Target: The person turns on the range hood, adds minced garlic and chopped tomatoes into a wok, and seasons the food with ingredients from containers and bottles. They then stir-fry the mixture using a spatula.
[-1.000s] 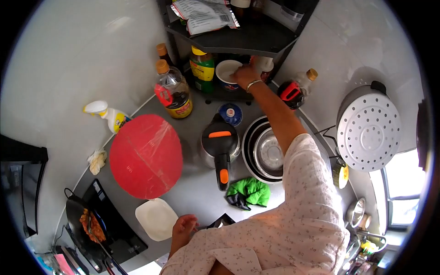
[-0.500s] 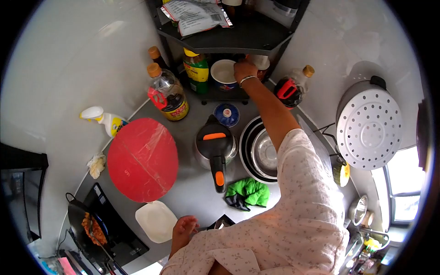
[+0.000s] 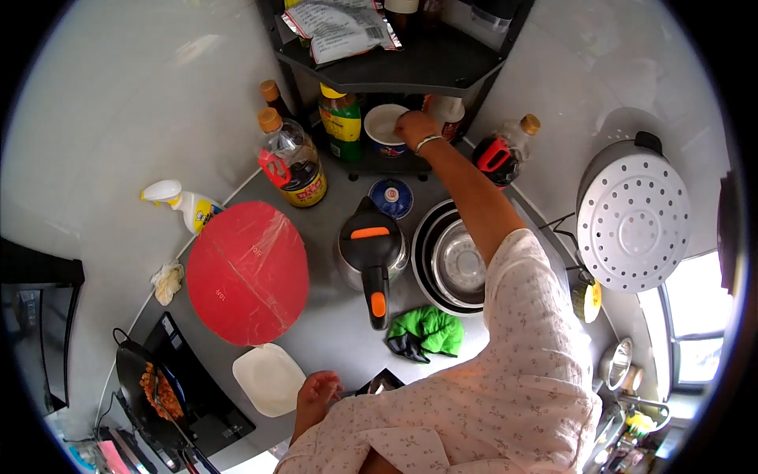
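My right hand (image 3: 418,129) is at the right rim of a white and blue bowl (image 3: 384,126) on the lower corner shelf. Its fingers are bent together over the rim, and what they hold, if anything, is hidden. A blue lid (image 3: 391,198) lies on the counter just below that shelf. Low in the view, my left hand (image 3: 318,393) hovers beside a white dish (image 3: 269,380), with its fingers loosely curled apart and nothing seen in them. Between the hands stands a kettle (image 3: 370,257) with a black and orange top.
Nested metal bowls (image 3: 460,263) stand under my right arm. A green cloth (image 3: 429,332), a red round board (image 3: 248,272), sauce bottles (image 3: 294,170) and a spray bottle (image 3: 183,207) are around. A pan (image 3: 148,389) with food is at the lower left.
My right hand has moved slightly left and back over the bowl's right edge since half a second ago. My left hand stays by the dish. The view has shifted a little.
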Tool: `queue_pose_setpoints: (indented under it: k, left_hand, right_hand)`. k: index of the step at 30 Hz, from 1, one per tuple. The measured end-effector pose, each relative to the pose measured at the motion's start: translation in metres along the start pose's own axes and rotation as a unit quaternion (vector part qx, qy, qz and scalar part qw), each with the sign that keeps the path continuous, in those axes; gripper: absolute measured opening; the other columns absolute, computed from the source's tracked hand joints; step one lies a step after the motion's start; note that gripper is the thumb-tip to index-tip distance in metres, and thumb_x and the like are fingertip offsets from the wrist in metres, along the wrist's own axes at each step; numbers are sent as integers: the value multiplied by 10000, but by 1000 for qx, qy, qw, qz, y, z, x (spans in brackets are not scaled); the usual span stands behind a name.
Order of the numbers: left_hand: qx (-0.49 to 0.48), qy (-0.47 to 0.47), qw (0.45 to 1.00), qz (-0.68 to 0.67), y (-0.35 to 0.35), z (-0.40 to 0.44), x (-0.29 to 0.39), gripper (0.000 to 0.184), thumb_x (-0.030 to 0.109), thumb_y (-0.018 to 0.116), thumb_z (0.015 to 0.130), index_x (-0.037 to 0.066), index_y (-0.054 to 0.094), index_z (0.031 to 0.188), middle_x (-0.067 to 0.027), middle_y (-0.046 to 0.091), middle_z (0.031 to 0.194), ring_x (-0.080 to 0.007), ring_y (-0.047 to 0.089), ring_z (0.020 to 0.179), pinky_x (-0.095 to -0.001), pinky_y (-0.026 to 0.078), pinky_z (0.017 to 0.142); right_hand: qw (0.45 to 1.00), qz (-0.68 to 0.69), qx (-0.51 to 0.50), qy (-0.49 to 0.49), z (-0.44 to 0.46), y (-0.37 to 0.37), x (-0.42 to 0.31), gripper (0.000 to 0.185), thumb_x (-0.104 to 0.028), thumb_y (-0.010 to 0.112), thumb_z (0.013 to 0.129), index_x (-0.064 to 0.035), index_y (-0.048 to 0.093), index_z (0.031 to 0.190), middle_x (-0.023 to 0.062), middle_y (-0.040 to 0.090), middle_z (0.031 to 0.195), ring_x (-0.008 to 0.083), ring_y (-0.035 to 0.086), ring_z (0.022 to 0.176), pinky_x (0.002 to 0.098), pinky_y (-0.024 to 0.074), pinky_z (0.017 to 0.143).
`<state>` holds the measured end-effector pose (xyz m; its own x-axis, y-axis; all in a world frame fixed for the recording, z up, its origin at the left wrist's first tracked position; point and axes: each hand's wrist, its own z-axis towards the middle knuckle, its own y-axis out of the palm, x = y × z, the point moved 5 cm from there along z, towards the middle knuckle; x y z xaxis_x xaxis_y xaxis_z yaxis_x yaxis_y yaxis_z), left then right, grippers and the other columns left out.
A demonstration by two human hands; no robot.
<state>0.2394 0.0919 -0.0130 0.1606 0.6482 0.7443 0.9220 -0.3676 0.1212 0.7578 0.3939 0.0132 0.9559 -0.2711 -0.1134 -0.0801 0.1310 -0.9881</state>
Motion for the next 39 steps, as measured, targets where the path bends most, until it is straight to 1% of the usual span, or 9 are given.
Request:
queue_pose_setpoints:
  k: [6, 10, 12, 18, 28, 31, 33, 36, 39]
  left_hand:
    - [-4, 9, 1000, 5, 1, -3, 2, 232, 111, 606, 898, 35, 584, 1116, -62, 634, 987, -163, 622, 858, -280, 490, 691]
    - [-22, 11, 1000, 10, 3, -5, 3, 210, 111, 591, 915, 31, 564, 1108, -68, 612, 1004, -168, 610, 883, -296, 497, 736]
    - [-24, 17, 1000, 10, 3, -6, 2, 211, 116, 594, 916, 32, 564, 1107, -65, 611, 1006, -166, 610, 880, -293, 496, 733]
    - [-31, 31, 999, 5, 3, -7, -1, 213, 116, 598, 910, 35, 570, 1105, -57, 622, 1001, -156, 614, 860, -277, 492, 707]
    - [-27, 44, 998, 17, 7, -14, 2, 185, 104, 595, 909, 39, 582, 1082, -51, 636, 975, -141, 614, 838, -264, 492, 685]
    - [-23, 58, 997, 40, 9, -19, 8, 182, 118, 599, 911, 44, 585, 1077, -45, 633, 958, -136, 611, 843, -261, 489, 688]
    - [-23, 59, 997, 33, 8, -21, 5, 185, 125, 601, 912, 45, 585, 1078, -42, 630, 948, -134, 605, 836, -259, 486, 690]
    - [-29, 55, 998, 8, 8, -26, 3, 190, 139, 605, 914, 45, 587, 1078, -37, 626, 929, -127, 594, 819, -255, 479, 692]
    - [-33, 58, 998, 4, 4, -32, 1, 188, 147, 608, 914, 48, 591, 1074, -33, 624, 916, -119, 582, 803, -250, 471, 691]
  right_hand:
    - [980, 129, -36, 149, -6, -5, 24, 356, -321, 658, 814, -45, 703, 1034, 190, 661, 1071, 329, 640, 980, 410, 517, 848]
    - [975, 139, 5, 171, -18, -13, 32, 339, -316, 638, 826, -53, 707, 1029, 168, 662, 1083, 330, 637, 988, 417, 510, 854]
    - [971, 159, 110, 142, -15, -4, 45, 297, -319, 638, 786, -48, 727, 870, 168, 681, 952, 341, 635, 924, 416, 492, 837]
    - [937, 249, 146, 199, -44, -39, 34, 271, -292, 680, 750, -49, 723, 862, 174, 684, 915, 336, 648, 890, 401, 492, 814]
    - [898, 333, 155, 245, -54, -37, 45, 252, -248, 726, 712, -21, 730, 821, 132, 704, 790, 265, 674, 779, 344, 495, 752]
    - [861, 420, 118, 261, -68, -45, 37, 390, -312, 724, 717, 24, 701, 912, 202, 693, 860, 323, 670, 824, 380, 488, 762]
    - [809, 516, 102, 262, -81, -56, 28, 230, -193, 727, 732, -35, 617, 606, -9, 517, 547, 85, 448, 479, 253, 303, 408]
    - [754, 589, 42, 289, -107, -84, 3, 232, -189, 715, 744, -79, 567, 602, -32, 457, 540, 50, 364, 452, 229, 199, 382]
    - [730, 630, 25, 262, -119, -98, -9, 248, -188, 740, 713, -69, 538, 630, -34, 444, 554, 64, 355, 426, 236, 222, 383]
